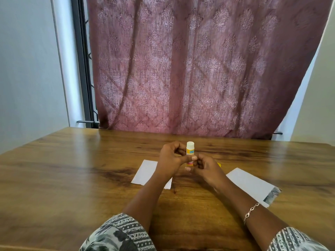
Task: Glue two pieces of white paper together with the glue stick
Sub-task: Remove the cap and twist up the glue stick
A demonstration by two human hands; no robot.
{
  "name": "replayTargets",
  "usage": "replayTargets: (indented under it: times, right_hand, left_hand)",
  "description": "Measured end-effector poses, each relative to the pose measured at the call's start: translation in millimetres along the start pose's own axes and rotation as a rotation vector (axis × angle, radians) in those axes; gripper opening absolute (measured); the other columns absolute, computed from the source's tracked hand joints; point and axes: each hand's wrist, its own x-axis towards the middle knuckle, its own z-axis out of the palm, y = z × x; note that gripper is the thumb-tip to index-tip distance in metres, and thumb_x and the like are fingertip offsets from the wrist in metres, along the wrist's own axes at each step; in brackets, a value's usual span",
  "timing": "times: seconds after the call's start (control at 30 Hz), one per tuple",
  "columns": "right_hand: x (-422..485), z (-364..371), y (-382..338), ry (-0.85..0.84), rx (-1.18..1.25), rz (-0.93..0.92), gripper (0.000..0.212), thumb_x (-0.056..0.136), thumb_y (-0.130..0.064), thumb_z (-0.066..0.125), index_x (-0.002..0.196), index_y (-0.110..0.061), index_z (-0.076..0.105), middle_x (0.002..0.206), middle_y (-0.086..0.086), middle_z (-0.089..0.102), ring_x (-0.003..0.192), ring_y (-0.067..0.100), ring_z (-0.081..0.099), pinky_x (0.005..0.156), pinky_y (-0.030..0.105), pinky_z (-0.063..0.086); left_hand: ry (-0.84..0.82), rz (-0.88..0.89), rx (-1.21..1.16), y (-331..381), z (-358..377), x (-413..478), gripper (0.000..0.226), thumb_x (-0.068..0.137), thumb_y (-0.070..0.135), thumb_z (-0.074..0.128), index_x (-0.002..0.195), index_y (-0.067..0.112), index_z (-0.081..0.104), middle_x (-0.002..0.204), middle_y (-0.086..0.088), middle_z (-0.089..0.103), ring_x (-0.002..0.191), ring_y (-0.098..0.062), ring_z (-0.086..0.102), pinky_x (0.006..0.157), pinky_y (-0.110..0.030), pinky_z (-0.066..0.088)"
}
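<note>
A glue stick with a yellow label and a white top stands upright above the wooden table. Both hands hold its lower part. My left hand grips it from the left with the thumb across its body. My right hand pinches its base from the right. One piece of white paper lies flat under my left wrist, partly hidden by the arm. A second piece of white paper lies to the right of my right forearm; its near corner shows a grey print.
A small yellow object peeks out on the table just behind my right hand, mostly hidden. A patterned pink curtain hangs behind the table's far edge. A wall and a dark window frame stand at the left.
</note>
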Motion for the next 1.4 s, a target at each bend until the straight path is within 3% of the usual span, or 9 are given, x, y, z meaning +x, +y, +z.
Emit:
replayTargets:
  times: [0.23, 0.5, 0.67, 0.73, 0.9, 1.03, 1.2, 1.3, 1.4]
  right_hand:
    - [-3.1, -2.0, -1.0, -0.111, 0.094, 0.023, 0.019, 0.082, 0.006, 0.056, 0.089, -0.01, 0.063, 0.078, 0.0, 0.066, 0.076, 0.011, 0.062, 0.072, 0.021, 0.051]
    - [0.8, 5.3, 2.9, -0.039, -0.078, -0.037, 0.053, 0.056, -0.037, 0.074, 0.105, -0.019, 0.06, 0.102, 0.018, 0.068, 0.098, 0.04, 0.06, 0.089, 0.052, 0.049]
    - [0.5, -2.6, -1.8, -0.08, 0.037, -0.039, 0.023, 0.074, 0.004, 0.066, 0.092, -0.011, 0.063, 0.087, 0.002, 0.068, 0.083, 0.011, 0.064, 0.081, 0.029, 0.051]
    - [-0.8, -4.4, -0.3, -0.104, 0.068, -0.029, 0.022, 0.076, 0.005, 0.064, 0.09, -0.012, 0.064, 0.082, -0.005, 0.069, 0.079, 0.004, 0.063, 0.077, 0.02, 0.051]
    - [0.8, 1.6, 4.3, -0.044, -0.048, -0.022, 0.033, 0.067, -0.013, 0.076, 0.095, -0.019, 0.059, 0.083, 0.011, 0.063, 0.074, 0.014, 0.055, 0.07, 0.031, 0.047]
    - [1.7, 0.7, 5.0, -0.008, -0.04, -0.027, 0.032, 0.061, -0.024, 0.077, 0.088, -0.014, 0.063, 0.078, 0.007, 0.061, 0.071, 0.018, 0.051, 0.066, 0.032, 0.042]
    - [-2.2, -1.5, -1.1, -0.109, 0.081, -0.011, 0.016, 0.081, 0.003, 0.058, 0.087, -0.012, 0.062, 0.075, 0.0, 0.062, 0.069, 0.006, 0.057, 0.067, 0.018, 0.047]
    - [-3.6, 0.8, -1.7, -0.117, 0.01, -0.013, 0.013, 0.083, -0.006, 0.061, 0.095, -0.012, 0.06, 0.08, 0.009, 0.062, 0.073, 0.015, 0.056, 0.068, 0.026, 0.049]
    - [-1.0, 4.5, 1.4, -0.054, -0.087, 0.046, 0.04, 0.072, -0.022, 0.073, 0.108, -0.018, 0.057, 0.086, 0.009, 0.063, 0.074, 0.02, 0.056, 0.069, 0.038, 0.05]
  left_hand:
    - [-0.038, -0.001, 0.003, -0.6, -2.2, -0.2, 0.02, 0.069, -0.002, 0.074, 0.074, 0.016, 0.065, 0.069, 0.002, 0.066, 0.064, -0.007, 0.061, 0.068, -0.021, 0.051]
    - [-0.032, -0.081, -0.029, 2.6, 1.1, -2.7, 0.018, 0.067, 0.001, 0.076, 0.077, 0.005, 0.062, 0.071, -0.005, 0.064, 0.06, -0.008, 0.062, 0.052, -0.022, 0.052]
    - [-0.072, -0.012, 0.003, 0.0, -0.7, -1.5, 0.016, 0.07, -0.004, 0.072, 0.082, 0.005, 0.067, 0.068, 0.008, 0.066, 0.061, 0.004, 0.061, 0.064, -0.012, 0.051]
    - [-0.076, 0.001, 0.012, -0.7, -1.6, -0.9, 0.017, 0.071, -0.005, 0.071, 0.088, -0.001, 0.067, 0.071, 0.005, 0.065, 0.061, 0.006, 0.061, 0.065, -0.01, 0.049]
    - [-0.027, -0.041, -0.038, -0.5, -1.3, -0.8, 0.017, 0.068, -0.001, 0.075, 0.08, 0.007, 0.065, 0.076, -0.008, 0.065, 0.072, -0.014, 0.061, 0.065, -0.021, 0.052]
    - [-0.034, -0.015, -0.004, -2.7, -1.1, 0.2, 0.017, 0.069, 0.001, 0.074, 0.082, 0.009, 0.066, 0.074, -0.002, 0.066, 0.064, 0.001, 0.061, 0.065, -0.015, 0.05]
    - [-0.069, 0.011, 0.036, -4.9, -2.5, 1.3, 0.021, 0.076, 0.0, 0.068, 0.097, -0.004, 0.066, 0.078, 0.001, 0.065, 0.067, 0.004, 0.061, 0.073, -0.015, 0.05]
    - [-0.036, -0.008, 0.01, -4.6, -2.3, 1.5, 0.019, 0.073, 0.0, 0.071, 0.091, 0.0, 0.066, 0.076, -0.001, 0.065, 0.067, 0.0, 0.061, 0.07, -0.017, 0.05]
    - [0.001, -0.037, -0.012, -3.7, -1.8, 1.2, 0.019, 0.069, 0.003, 0.075, 0.085, 0.003, 0.066, 0.075, -0.005, 0.066, 0.068, -0.009, 0.061, 0.066, -0.019, 0.051]
